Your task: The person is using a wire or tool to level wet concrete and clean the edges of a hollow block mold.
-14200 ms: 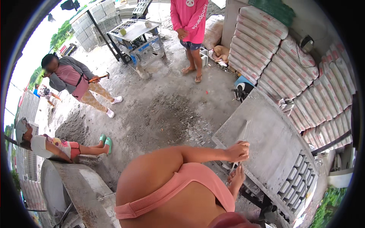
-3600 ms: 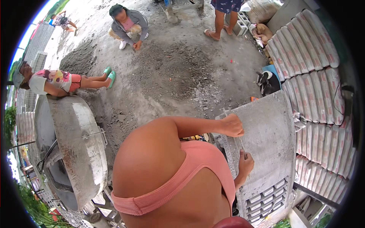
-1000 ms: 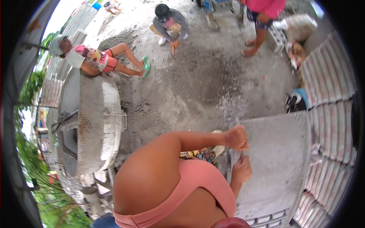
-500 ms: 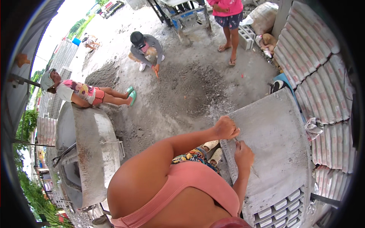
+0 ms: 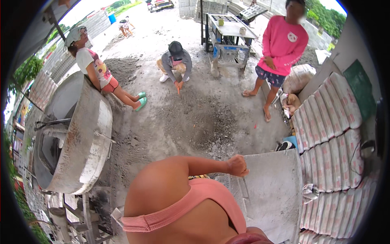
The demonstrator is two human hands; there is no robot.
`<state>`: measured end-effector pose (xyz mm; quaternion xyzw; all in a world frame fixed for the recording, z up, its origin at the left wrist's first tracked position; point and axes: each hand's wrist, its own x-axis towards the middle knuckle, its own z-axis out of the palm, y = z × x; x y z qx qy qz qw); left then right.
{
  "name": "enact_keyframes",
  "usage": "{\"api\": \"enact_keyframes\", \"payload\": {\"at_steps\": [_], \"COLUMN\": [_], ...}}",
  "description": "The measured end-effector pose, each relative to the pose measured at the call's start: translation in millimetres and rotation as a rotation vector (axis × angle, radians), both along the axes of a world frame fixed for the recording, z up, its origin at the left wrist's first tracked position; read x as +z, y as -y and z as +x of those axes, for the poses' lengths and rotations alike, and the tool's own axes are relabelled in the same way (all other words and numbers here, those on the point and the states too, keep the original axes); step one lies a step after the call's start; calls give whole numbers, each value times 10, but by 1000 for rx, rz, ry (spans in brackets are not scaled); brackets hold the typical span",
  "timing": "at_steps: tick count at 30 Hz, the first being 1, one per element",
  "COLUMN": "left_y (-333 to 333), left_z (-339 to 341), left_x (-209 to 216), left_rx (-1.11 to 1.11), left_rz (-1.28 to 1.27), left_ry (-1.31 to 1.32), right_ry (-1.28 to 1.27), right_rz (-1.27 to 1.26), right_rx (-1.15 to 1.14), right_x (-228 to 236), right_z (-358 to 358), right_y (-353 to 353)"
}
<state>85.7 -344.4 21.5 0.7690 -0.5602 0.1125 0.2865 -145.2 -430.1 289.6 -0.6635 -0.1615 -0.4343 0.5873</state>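
My left hand [image 5: 237, 166] is closed in a fist at the end of my bent left arm. It hovers by the far left corner of a flat grey cement-coated board [image 5: 274, 191]. Whatever the fist may hold is hidden by the fingers. My right hand does not show; my upper body fills the lower middle of the view.
A large mixer drum [image 5: 95, 142] stands at left, a person [image 5: 95, 67] leaning on it. Another person [image 5: 176, 61] squats beyond the gravelly cement patch [image 5: 199, 124]. Someone in a pink top [image 5: 284, 44] stands near a metal table [image 5: 233, 28]. Cement bags [image 5: 331, 158] are stacked at right.
The view has tilted up, showing more of the yard and the standing person. My right hand, closed near the left one over the board before, has gone out of view.
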Motion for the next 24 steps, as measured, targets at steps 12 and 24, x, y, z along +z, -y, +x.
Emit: {"api": "enact_keyframes", "payload": {"at_steps": [12, 24], "left_y": [-12, 9], "left_z": [57, 54], "left_x": [-100, -173], "left_rx": [-97, -113], "left_rz": [-17, -79], "left_ry": [12, -35], "right_ry": [44, 52], "right_rz": [35, 55], "right_rx": [-123, -83], "right_x": [12, 22], "right_z": [10, 101], "right_y": [36, 5]}}
